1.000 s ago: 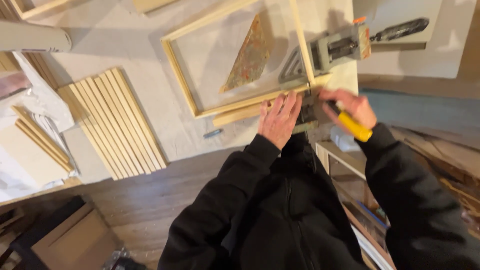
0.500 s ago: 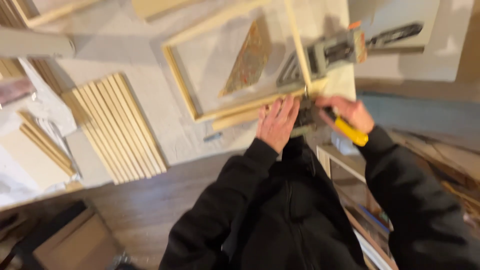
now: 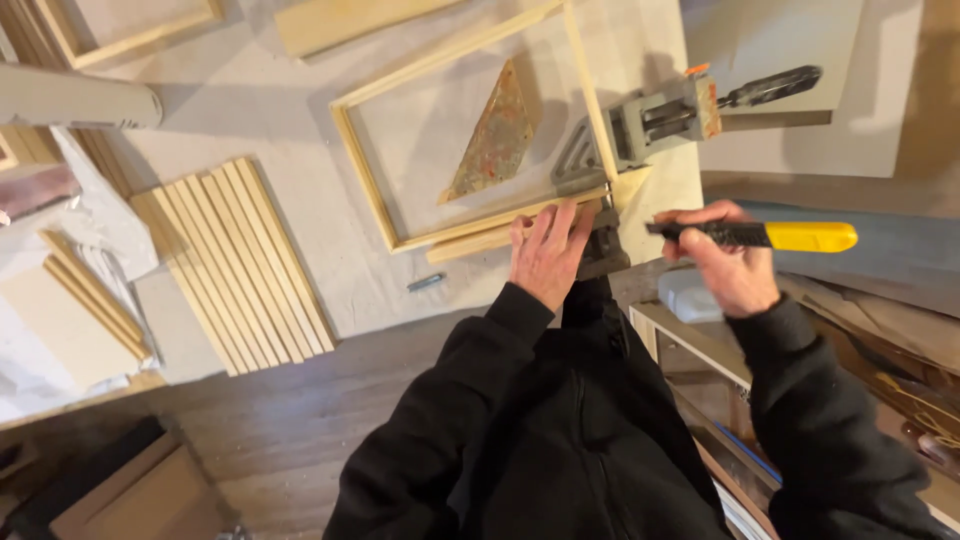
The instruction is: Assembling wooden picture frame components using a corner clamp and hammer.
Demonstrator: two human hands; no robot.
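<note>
Wooden frame (image 3: 372, 170), pale and rectangular, is laid flat on the grey-white covered worktop (image 3: 270, 90), with its near right corner gripped in a grey corner clamp (image 3: 640, 130) whose black handle (image 3: 772, 86) points to the right. A triangular mottled brown piece (image 3: 495, 140) is seen lying inside the frame. To the left, a row of pale wooden strips (image 3: 235, 265) is laid side by side on the worktop, and a further stack of flat pale boards (image 3: 70, 320) lies at the far left edge. A cardboard box (image 3: 140, 495), brown and plain, is seen on the dark wooden floor at the lower left. A loose wooden strip (image 3: 470, 243) rests just beside the frame's near rail.

The left hand (image 3: 548, 255) is pressed flat, fingers spread, on the near rail of the frame beside the clamped corner. The right hand (image 3: 728, 262) is closed around a tool with a black shaft and yellow handle (image 3: 770, 236), held level just to the right of that corner, apart from the frame. A small blue-grey cylindrical object (image 3: 426, 283) lies on the worktop near the left hand.
</note>
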